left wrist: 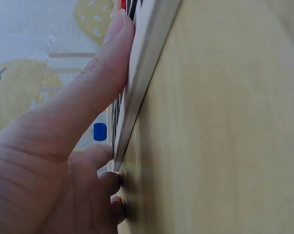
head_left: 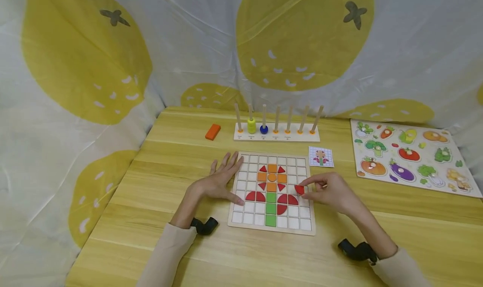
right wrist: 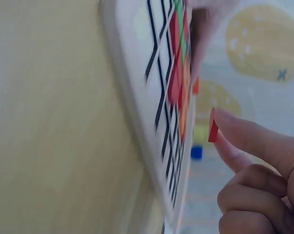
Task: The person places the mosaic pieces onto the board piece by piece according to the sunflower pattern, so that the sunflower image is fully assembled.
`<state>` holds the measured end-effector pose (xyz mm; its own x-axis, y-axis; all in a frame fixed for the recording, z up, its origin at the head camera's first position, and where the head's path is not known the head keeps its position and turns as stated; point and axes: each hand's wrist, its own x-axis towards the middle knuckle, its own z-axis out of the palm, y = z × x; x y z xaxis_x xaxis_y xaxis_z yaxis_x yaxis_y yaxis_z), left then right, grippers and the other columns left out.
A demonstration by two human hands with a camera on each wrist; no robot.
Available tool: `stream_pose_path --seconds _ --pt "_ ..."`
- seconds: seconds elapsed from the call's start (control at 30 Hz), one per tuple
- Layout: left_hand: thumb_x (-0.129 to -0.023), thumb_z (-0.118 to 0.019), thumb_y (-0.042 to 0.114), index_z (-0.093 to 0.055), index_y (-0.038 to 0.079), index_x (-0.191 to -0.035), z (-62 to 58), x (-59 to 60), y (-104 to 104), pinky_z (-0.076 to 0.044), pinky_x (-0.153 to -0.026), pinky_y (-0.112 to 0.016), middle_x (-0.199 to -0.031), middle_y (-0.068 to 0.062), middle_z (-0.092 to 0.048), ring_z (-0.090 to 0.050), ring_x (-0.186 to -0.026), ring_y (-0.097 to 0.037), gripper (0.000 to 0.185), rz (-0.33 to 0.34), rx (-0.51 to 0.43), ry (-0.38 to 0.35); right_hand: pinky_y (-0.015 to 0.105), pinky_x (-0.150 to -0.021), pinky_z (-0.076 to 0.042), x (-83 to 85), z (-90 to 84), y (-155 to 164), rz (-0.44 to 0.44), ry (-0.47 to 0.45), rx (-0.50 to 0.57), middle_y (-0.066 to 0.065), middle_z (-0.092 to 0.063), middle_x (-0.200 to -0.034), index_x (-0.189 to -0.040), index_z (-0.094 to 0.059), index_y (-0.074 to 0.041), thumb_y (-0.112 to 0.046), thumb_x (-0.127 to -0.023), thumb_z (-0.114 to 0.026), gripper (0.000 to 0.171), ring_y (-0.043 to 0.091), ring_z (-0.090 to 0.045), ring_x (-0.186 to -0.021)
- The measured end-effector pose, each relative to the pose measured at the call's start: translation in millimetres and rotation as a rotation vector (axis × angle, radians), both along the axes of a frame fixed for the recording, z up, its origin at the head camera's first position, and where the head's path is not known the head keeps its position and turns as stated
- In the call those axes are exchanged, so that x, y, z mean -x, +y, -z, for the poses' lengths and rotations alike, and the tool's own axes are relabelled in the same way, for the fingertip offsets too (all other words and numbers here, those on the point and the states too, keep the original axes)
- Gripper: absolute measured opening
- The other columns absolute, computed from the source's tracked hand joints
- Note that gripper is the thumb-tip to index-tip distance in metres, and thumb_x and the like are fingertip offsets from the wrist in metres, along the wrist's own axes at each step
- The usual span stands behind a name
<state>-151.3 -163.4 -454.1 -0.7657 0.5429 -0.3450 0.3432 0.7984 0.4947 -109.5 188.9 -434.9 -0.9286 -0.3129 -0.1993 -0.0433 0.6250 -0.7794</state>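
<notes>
A square wooden grid board [head_left: 271,231] lies on the table, bearing orange squares round an orange disc, small red triangles, a column of green squares [head_left: 271,209] and several red quarter-circle pieces [head_left: 282,210]. My right hand [head_left: 332,192] pinches another red quarter-circle piece [head_left: 299,189] between thumb and index finger, above the board's right side; the right wrist view shows this piece [right wrist: 213,126] held clear of the board. With fingers spread, my left hand [head_left: 219,181] rests on the board's left edge, its thumb [left wrist: 101,83] lying along the rim in the left wrist view.
Behind the board stands a peg rack [head_left: 276,138] with yellow and blue pieces. A pattern card [head_left: 321,157] lies at the board's upper right. An orange block [head_left: 213,131] is at the back left, a vegetable puzzle board [head_left: 415,159] at the right.
</notes>
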Motion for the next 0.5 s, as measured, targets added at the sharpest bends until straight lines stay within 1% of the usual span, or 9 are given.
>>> stream_pose_path --seconds 0.07,0.27,0.33,0.5 --pt "-0.068 -0.076 0.063 0.007 0.019 -0.156 0.4 0.1 0.0 0.011 -0.117 -0.061 -0.162 -0.005 0.021 0.022 -0.149 -0.03 0.129 0.004 -0.003 0.004 0.02 -0.045 -0.022 -2.0 -0.8 -16.2 -0.015 -0.024 0.014 -0.005 -0.031 -0.056 -0.094 -0.076 -0.018 -0.023 -0.075 -0.082 0.02 0.006 -0.026 -0.05" --pt "-0.068 -0.076 0.065 0.007 0.019 -0.156 1.1 0.2 0.0 0.011 -0.117 -0.061 -0.162 -0.006 0.021 0.021 -0.149 -0.03 0.129 0.005 0.008 0.009 0.021 -0.047 -0.022 -8.2 1.7 -60.6 -0.085 -0.05 0.047 -0.004 -0.032 -0.054 -0.089 -0.078 -0.02 -0.022 -0.072 -0.085 0.019 0.008 -0.031 -0.051" --pt "-0.068 -0.075 0.065 0.007 0.019 -0.156 1.0 0.1 -0.1 0.011 -0.117 -0.061 -0.162 -0.005 0.021 0.022 -0.149 -0.03 0.129 0.003 0.011 0.007 0.02 -0.047 -0.023 -10.1 3.6 -73.3 -0.1 -0.058 0.042 -0.005 -0.034 -0.052 -0.087 -0.078 -0.021 -0.022 -0.071 -0.086 0.019 0.009 -0.033 -0.05" --pt "-0.068 -0.075 0.065 0.007 0.02 -0.156 0.5 -0.2 -0.2 0.011 -0.117 -0.061 -0.162 -0.005 0.021 0.022 -0.149 -0.029 0.128 0.002 0.011 0.001 0.02 -0.046 -0.026 -14.4 7.9 -95.3 -0.127 -0.03 -0.013 -0.005 -0.039 -0.05 -0.083 -0.077 -0.021 -0.023 -0.067 -0.088 0.02 0.009 -0.037 -0.048"
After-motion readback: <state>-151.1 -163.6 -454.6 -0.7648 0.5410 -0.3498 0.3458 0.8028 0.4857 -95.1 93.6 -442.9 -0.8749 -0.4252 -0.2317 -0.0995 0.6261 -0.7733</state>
